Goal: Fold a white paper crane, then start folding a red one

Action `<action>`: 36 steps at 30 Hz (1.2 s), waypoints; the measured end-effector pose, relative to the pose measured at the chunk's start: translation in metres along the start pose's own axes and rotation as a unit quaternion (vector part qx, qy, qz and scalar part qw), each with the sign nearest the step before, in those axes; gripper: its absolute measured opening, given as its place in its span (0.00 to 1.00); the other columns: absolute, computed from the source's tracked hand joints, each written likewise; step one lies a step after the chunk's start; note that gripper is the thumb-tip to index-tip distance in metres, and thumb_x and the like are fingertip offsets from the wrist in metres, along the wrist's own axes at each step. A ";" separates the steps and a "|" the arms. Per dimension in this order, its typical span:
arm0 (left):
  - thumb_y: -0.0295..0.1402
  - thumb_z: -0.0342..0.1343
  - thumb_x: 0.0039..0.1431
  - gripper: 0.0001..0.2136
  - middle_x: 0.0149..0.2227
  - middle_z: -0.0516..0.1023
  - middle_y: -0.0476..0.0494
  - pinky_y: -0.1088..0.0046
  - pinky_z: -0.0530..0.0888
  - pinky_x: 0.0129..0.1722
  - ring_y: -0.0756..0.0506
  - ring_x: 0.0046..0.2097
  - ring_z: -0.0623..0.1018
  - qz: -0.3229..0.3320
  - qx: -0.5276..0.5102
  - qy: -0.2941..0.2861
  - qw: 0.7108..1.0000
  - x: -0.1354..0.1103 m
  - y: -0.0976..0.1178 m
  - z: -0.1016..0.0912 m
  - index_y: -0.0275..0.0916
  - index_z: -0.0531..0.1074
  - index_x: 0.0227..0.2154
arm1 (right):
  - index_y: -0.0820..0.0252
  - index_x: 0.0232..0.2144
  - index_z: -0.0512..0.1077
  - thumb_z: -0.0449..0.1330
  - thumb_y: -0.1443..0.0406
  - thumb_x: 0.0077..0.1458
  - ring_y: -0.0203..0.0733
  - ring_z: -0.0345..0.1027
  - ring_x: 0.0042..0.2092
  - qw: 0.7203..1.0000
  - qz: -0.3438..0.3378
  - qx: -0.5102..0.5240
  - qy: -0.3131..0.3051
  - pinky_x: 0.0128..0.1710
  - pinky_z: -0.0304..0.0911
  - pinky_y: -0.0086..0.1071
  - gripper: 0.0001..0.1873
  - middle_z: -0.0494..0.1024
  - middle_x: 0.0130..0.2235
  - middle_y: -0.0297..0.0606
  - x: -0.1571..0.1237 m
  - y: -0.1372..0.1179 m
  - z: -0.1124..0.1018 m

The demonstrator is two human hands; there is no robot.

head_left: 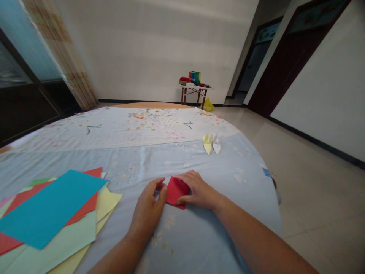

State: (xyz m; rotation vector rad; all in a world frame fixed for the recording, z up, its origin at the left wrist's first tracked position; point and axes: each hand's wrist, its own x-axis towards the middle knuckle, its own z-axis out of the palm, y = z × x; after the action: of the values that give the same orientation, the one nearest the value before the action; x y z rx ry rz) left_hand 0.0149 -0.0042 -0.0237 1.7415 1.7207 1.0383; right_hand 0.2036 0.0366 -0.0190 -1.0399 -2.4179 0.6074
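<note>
A small folded piece of red paper point(174, 190) lies on the light-blue floral tablecloth in front of me. My right hand point(196, 189) grips its right side, thumb over the lower part and fingers along the top edge. At the left edge, my left hand point(152, 199) curls its fingers and thumb around the paper's side; a bit of red shows between them. The fingertips under the paper are hidden. Beyond my hands, a yellow folded paper figure point(208, 144) and a white folded paper figure point(216, 144) stand side by side.
On the left lies a loose stack of coloured paper, with a blue sheet point(54, 207) on top and red, yellow and pale green sheets point(71, 238) beneath. The round table's edge curves along the right. A small side table point(196, 88) with items stands by the far wall.
</note>
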 end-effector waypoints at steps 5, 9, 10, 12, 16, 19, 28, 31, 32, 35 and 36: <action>0.40 0.45 0.56 0.17 0.37 0.76 0.42 0.63 0.71 0.43 0.44 0.40 0.76 -0.019 -0.020 -0.019 0.999 -0.001 0.002 -0.002 0.37 0.67 0.44 | 0.58 0.54 0.60 0.63 0.54 0.45 0.44 0.58 0.49 0.999 -0.029 -0.014 0.015 0.50 0.52 0.38 0.35 0.70 0.49 0.41 0.000 0.000 -0.002; 0.41 0.46 0.57 0.17 0.39 0.76 0.42 0.63 0.71 0.43 0.44 0.41 0.76 -0.022 -0.049 -0.023 0.998 -0.001 0.003 -0.002 0.38 0.67 0.45 | 0.58 0.54 0.60 0.61 0.62 0.49 0.44 0.59 0.48 0.998 -0.053 -0.017 0.031 0.49 0.54 0.39 0.29 0.71 0.48 0.41 -0.001 0.000 -0.001; 0.41 0.46 0.57 0.17 0.39 0.76 0.42 0.63 0.71 0.43 0.44 0.41 0.76 -0.024 -0.061 -0.023 0.998 -0.001 0.003 -0.002 0.38 0.67 0.44 | 0.58 0.53 0.60 0.60 0.64 0.50 0.44 0.60 0.47 0.997 -0.054 -0.018 0.043 0.49 0.54 0.39 0.28 0.71 0.47 0.42 -0.001 0.000 -0.001; 0.42 0.44 0.58 0.17 0.39 0.76 0.42 0.64 0.71 0.43 0.44 0.41 0.76 -0.027 -0.090 -0.014 0.995 -0.001 0.003 -0.002 0.38 0.66 0.44 | 0.59 0.52 0.62 0.58 0.69 0.51 0.42 0.61 0.44 0.996 -0.055 -0.017 0.065 0.47 0.56 0.39 0.25 0.72 0.43 0.42 0.000 -0.001 0.000; 0.40 0.39 0.61 0.16 0.40 0.74 0.42 0.65 0.69 0.46 0.45 0.43 0.73 0.016 -0.109 0.056 0.992 -0.004 0.006 -0.005 0.37 0.66 0.43 | 0.59 0.40 0.70 0.55 0.71 0.53 0.39 0.63 0.39 0.992 -0.060 0.031 0.107 0.42 0.58 0.35 0.11 0.72 0.34 0.38 0.000 -0.002 -0.005; 0.37 0.37 0.62 0.15 0.43 0.73 0.42 0.64 0.66 0.49 0.45 0.47 0.71 0.094 -0.071 0.067 0.991 -0.008 0.009 -0.010 0.38 0.66 0.44 | 0.58 0.31 0.71 0.57 0.69 0.52 0.38 0.64 0.38 0.982 -0.058 0.094 0.154 0.41 0.59 0.34 0.03 0.73 0.32 0.36 0.000 -0.001 -0.009; 0.37 0.44 0.60 0.13 0.45 0.74 0.43 0.52 0.53 0.55 0.42 0.49 0.69 0.229 0.196 -0.114 0.947 -0.018 0.024 -0.007 0.43 0.70 0.43 | 0.58 0.26 0.70 0.60 0.73 0.47 0.39 0.66 0.42 0.991 -0.033 0.089 0.095 0.45 0.59 0.36 0.05 0.76 0.35 0.36 -0.006 0.013 -0.018; 0.37 0.45 0.59 0.15 0.48 0.72 0.42 0.52 0.52 0.55 0.42 0.51 0.68 0.231 0.224 -0.132 0.938 -0.020 0.021 -0.003 0.44 0.69 0.46 | 0.58 0.26 0.72 0.60 0.75 0.44 0.40 0.65 0.46 0.996 -0.038 0.052 0.054 0.49 0.57 0.37 0.08 0.76 0.37 0.36 -0.009 0.022 -0.025; 0.38 0.45 0.59 0.15 0.48 0.72 0.41 0.52 0.53 0.55 0.42 0.51 0.68 0.231 0.231 -0.137 0.935 -0.020 0.020 -0.003 0.44 0.69 0.46 | 0.58 0.27 0.73 0.60 0.75 0.44 0.40 0.64 0.47 0.998 -0.037 0.041 0.038 0.50 0.55 0.39 0.08 0.76 0.39 0.37 -0.010 0.023 -0.028; 0.38 0.45 0.59 0.16 0.49 0.72 0.40 0.54 0.57 0.54 0.41 0.51 0.68 0.226 0.247 -0.149 0.930 -0.022 0.019 -0.002 0.44 0.69 0.47 | 0.54 0.35 0.75 0.62 0.70 0.44 0.44 0.57 0.54 0.999 -0.032 0.014 -0.003 0.53 0.52 0.42 0.12 0.72 0.47 0.39 -0.014 0.023 -0.035; 0.39 0.45 0.59 0.16 0.49 0.71 0.40 0.54 0.57 0.53 0.40 0.51 0.68 0.222 0.253 -0.154 0.929 -0.022 0.019 -0.002 0.44 0.69 0.48 | 0.53 0.36 0.75 0.63 0.69 0.44 0.45 0.54 0.56 0.999 -0.031 0.010 -0.017 0.54 0.51 0.43 0.13 0.71 0.49 0.38 -0.016 0.021 -0.037</action>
State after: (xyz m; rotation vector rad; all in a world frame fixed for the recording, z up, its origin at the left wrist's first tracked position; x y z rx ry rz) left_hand 0.0268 -0.0277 -0.0117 2.5499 1.5060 0.4463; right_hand 0.2456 0.0464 -0.0040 -0.9486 -2.4580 0.6318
